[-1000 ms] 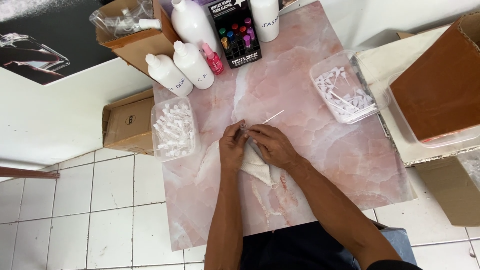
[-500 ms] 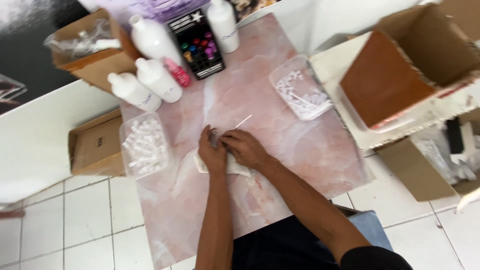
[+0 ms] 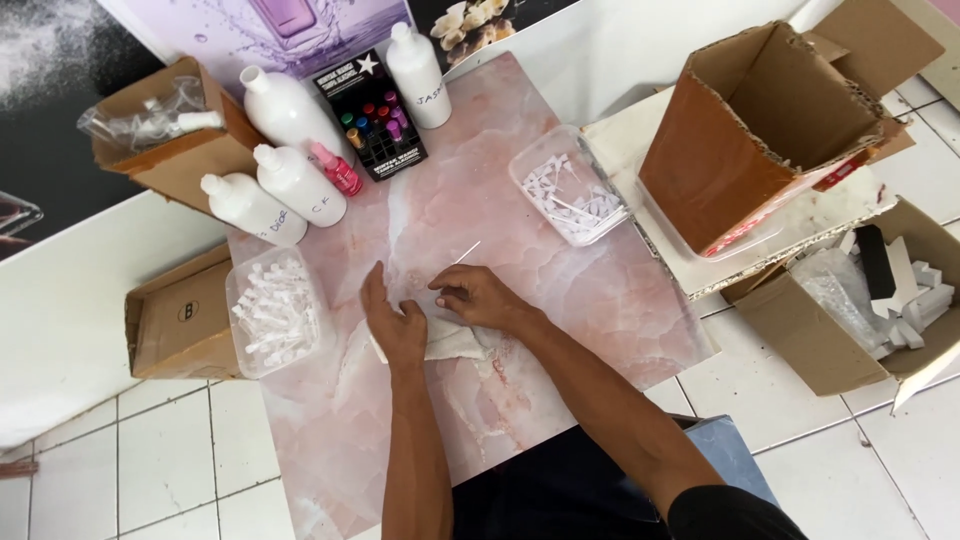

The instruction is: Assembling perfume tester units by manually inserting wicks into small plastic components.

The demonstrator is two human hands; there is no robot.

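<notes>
Two hands at work: both rest on a small white cloth [image 3: 455,340] near the middle of the pink marbled counter [image 3: 560,300].
Far left: a brown cardboard box [image 3: 180,325] lies beside the counter, and a clear tray of small white vials [image 3: 275,310] sits on the counter's left edge.
Far side: white plastic bottles [image 3: 290,180], a small pink bottle [image 3: 340,170] and a black display card of coloured vials [image 3: 375,125] stand in a cluster.
Left hand [image 3: 392,322]: palm down on the cloth's left part, fingers loosely spread, pressing rather than clasping.
Right hand [image 3: 480,298]: fingertips drawn together just beyond the cloth, pinching something too small to make out.
Thin white stick [image 3: 468,252]: lies on the counter just beyond the right hand, apart from it.
Right: a clear tray of white caps or nozzles [image 3: 570,190], then open cardboard boxes [image 3: 770,120].
Step in hand: by the look of it, fine fitting or wiping of a tiny part over the cloth.
Next move calls for: a steady pinch and a held-down cloth.
</notes>
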